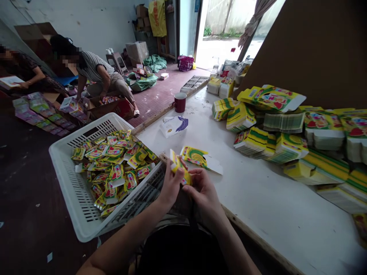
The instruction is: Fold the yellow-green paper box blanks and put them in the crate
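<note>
Between my two hands is a small yellow printed carton (pixel 185 176), held above the table's near edge. My left hand (pixel 171 183) is closed around its left side, with a white flap standing up beside the fingers. The fingers and thumb of my right hand (pixel 202 186) pinch its lower right end. Just beyond lies a flat, unfolded yellow and green carton (pixel 197 157) with a white flap. Left of my hands stands a white plastic basket (pixel 64 173) with many small yellow cartons (pixel 116 172) heaped in it.
Stacks of flat yellow cartons (pixel 271 141) cover the right of the white table (pixel 258 202). A tissue box (pixel 173 126) and a dark red mug (pixel 180 102) stand toward the back. Two people sit at far left near purple boxes (pixel 40 110); one reaches by an open carton box (pixel 111 109).
</note>
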Available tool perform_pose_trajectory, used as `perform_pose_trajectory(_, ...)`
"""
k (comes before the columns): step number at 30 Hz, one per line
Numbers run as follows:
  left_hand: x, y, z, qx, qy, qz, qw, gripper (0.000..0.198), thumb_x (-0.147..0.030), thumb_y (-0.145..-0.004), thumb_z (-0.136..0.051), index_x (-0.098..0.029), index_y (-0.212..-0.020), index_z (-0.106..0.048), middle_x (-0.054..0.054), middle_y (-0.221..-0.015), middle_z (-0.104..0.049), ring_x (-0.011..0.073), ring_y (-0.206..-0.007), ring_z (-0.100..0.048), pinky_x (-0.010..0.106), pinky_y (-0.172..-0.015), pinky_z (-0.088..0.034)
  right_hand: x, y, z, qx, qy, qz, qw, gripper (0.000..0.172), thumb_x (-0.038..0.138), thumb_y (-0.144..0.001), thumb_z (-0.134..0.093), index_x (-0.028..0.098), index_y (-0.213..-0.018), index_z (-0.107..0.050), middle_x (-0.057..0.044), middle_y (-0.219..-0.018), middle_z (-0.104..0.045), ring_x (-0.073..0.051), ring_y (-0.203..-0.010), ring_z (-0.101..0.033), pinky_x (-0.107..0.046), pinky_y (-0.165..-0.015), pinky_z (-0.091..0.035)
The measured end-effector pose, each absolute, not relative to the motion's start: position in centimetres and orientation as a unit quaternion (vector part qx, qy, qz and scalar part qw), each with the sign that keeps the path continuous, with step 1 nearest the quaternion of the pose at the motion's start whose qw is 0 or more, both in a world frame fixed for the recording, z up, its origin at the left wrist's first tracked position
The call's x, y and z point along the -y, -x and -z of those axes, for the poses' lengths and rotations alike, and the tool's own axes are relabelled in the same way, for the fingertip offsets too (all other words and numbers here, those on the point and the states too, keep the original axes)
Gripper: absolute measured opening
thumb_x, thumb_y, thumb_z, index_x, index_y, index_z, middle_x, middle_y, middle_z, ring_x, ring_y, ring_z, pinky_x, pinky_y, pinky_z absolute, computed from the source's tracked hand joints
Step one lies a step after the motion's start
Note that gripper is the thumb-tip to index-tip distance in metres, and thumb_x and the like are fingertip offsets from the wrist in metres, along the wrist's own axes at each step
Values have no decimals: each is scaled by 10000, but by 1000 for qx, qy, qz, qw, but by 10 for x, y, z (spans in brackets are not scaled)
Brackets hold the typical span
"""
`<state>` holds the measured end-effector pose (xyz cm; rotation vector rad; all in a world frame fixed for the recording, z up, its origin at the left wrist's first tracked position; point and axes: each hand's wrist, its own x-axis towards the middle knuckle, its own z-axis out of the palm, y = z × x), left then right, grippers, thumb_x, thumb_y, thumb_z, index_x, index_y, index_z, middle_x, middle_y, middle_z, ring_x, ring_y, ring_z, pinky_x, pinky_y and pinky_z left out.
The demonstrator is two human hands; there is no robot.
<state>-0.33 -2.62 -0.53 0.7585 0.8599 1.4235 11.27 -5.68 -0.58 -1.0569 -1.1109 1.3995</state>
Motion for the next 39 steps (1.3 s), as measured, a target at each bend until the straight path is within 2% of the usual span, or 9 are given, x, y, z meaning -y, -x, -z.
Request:
perform_pose_trajectory(8,14,20,7,-428,-422,-569,561,327,-335,-716,-802,-178,-979,-688,31,-921,-747,195,-858,-673,308,-807,-533,47,-146,4,591,503,-429,462,162,317,-940,-542,231,-1026,-649,-29,-933,-716,-195,-810,-652,-295,-706,-515)
perform_pose_trajectory(12,8,44,-2,-371,-499,-552,556,643,-612,-790,-647,-197,-1269,-542,125,-1241,-657,264,-1099,-630,385,-966,-476,45,-159,-3,718,505,-247,410,210,192,-942,-540,267,-1081,-679,-33,-979,-721,-224,-913,-634,-349,-799,-495)
perform_pose_trajectory(15,11,52,-13,-384,-627,-434,522,913,-667,-658,-731,-190,-1377,-432,163,-1374,-551,326,-1244,-534,430,-1058,-405,48,-160,-11,800,462,-151,351,220,169,-919,-589,312,-1033,-710,-7,-956,-727,-246,-992,-598,-443,-960,-415)
perform_pose_trajectory(20,23,36,-16,-458,-739,-251,426,655,-413,-676,-791,-198,-1229,-513,76,-1075,-673,275,-966,-651,384,-856,-518,59,-147,-12,761,469,-105,435,436,187,-891,-621,302,-1306,-549,-53,-1308,-605,-270,-1285,-464,-542,-1169,-166)
perform_pose_trajectory(23,28,26,-10,-504,-749,-257,344,660,-420,-671,-770,-183,-1208,-470,64,-966,-663,271,-865,-653,376,-765,-527,63,-141,-2,578,537,-244,564,670,352,-850,-676,260,-1441,-374,-115,-1468,-446,-299,-1341,-421,-526,-1115,-326)
perform_pose_trajectory(28,37,18,-1,-432,-796,-294,304,710,-313,-743,-697,-225,-1338,-318,105,-1150,-620,281,-1018,-639,390,-846,-518,65,-129,8,334,468,-615,539,327,470,-862,-609,207,-1045,-675,-92,-1101,-715,-291,-1067,-650,-458,-954,-518)
perform_pose_trajectory(33,39,15,-2,-408,-815,-285,296,533,-260,-723,-686,-263,-1177,-407,82,-1142,-608,277,-1001,-646,370,-811,-519,66,-131,6,407,430,-602,536,360,360,-930,-541,280,-1278,-587,-43,-1313,-625,-253,-1249,-549,-476,-1138,-354)
perform_pose_trajectory(36,36,14,3,-425,-789,-259,359,653,-270,-729,-677,-248,-1269,-311,69,-1038,-640,269,-882,-673,389,-761,-537,68,-137,8,515,436,-542,502,476,344,-952,-522,309,-1421,-445,-52,-1373,-581,-255,-1267,-534,-494,-1131,-360)
perform_pose_trajectory(39,32,13,15,-407,-788,-300,352,812,-221,-726,-657,-214,-1373,-166,155,-1234,-550,308,-1121,-597,461,-928,-502,66,-139,12,630,436,-438,470,492,247,-945,-528,312,-1427,-452,-56,-1445,-514,-258,-1335,-469,-480,-1140,-348)
